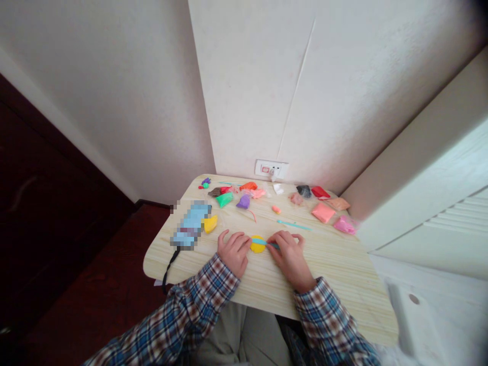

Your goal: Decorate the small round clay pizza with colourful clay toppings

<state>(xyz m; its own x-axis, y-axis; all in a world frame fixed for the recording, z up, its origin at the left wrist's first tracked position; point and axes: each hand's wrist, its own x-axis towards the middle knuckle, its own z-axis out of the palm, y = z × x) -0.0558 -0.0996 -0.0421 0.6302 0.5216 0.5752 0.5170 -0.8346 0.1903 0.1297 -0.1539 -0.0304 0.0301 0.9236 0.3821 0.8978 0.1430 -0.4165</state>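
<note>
Hands work at the near middle of the table point(331, 284), both closed to a narrow grip on one blue tool point(260, 242). Left hand point(233, 253): fingers drawn together at the tool's left end. Right hand point(290, 258): thumb and fingers pinched on its right portion. The tool lies crosswise over a flat yellow disc point(258, 249), located on the tabletop between the hands; whether tool and disc touch cannot be told. Plaid sleeves point(324, 310) cover both forearms.

Beyond the right hand, a second blue tool point(294, 224) lies flat. Farther back are a small orange piece point(276, 209) and a thin pink strip point(253, 216). Left of the left hand, a yellow packet point(210, 224) sits against a pixelated blue object point(190, 226) with a black strap point(171, 268).

Along the rear, left to right: small colored pieces point(206, 182), a green packet point(224, 200), a purple packet point(243, 202), an orange packet point(248, 186), a black packet point(304, 191) and a red packet point(321, 192). Right side: a salmon packet point(323, 212) and a pink packet point(345, 224). Behind the table, a wall socket point(264, 168) holds a white plug point(272, 174).
</note>
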